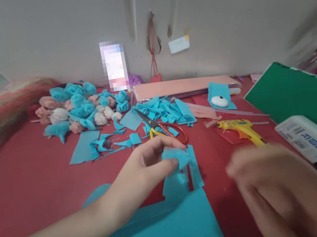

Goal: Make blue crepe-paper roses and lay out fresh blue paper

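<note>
My left hand [143,170] pinches a small piece of blue crepe paper [181,169] between thumb and fingers, just above a large blue paper sheet [166,231] at the near edge of the red table [28,182]. My right hand [278,187] is low at the right, smeared by motion, so its fingers do not read clearly; nothing shows in it. Red-and-yellow-handled scissors [163,128] lie just beyond the left hand. A yellow glue gun [241,128] lies right of them.
A heap of blue, pink and white paper roses [79,106] sits at the back left, with blue scraps [163,111] in front. A pink paper stack [183,86], a white oval object [219,101], a green board [306,104] and a white box [312,140] are at the right.
</note>
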A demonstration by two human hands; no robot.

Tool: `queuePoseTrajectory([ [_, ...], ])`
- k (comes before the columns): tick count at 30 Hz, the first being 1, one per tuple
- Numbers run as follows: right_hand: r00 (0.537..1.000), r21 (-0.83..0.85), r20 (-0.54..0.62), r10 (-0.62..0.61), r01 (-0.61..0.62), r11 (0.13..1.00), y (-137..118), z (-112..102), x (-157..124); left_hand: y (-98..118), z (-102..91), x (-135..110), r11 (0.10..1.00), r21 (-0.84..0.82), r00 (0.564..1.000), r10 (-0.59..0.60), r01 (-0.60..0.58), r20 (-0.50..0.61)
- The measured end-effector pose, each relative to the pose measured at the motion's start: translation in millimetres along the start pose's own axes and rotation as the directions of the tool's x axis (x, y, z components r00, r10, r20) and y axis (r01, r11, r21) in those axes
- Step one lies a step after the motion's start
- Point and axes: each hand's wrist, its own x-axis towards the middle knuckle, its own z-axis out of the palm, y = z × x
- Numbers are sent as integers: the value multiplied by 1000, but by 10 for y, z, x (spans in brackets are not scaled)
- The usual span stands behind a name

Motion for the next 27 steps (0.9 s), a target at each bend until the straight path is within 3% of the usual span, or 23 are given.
queuePoseTrajectory([
  [3,996,70,3,90,-90,993,7,69,94,5,22,-62,992,74,995,100,-101,26],
  [6,952,226,174,250,-286,931,27,137,150,4,38,-116,978,137,986,152,-159,64],
  [9,914,358,284,291,-383,852,26,182,143,6,53,-140,945,238,974,212,-226,83],
  [14,903,465,308,298,-417,781,23,215,121,36,58,-124,832,427,934,338,-353,115],
  [22,900,569,317,299,-433,700,40,247,113,94,4,-112,550,687,874,393,-474,287],
  [27,897,591,281,342,-443,674,37,279,115,63,-5,-102,536,686,858,434,-492,275],
])
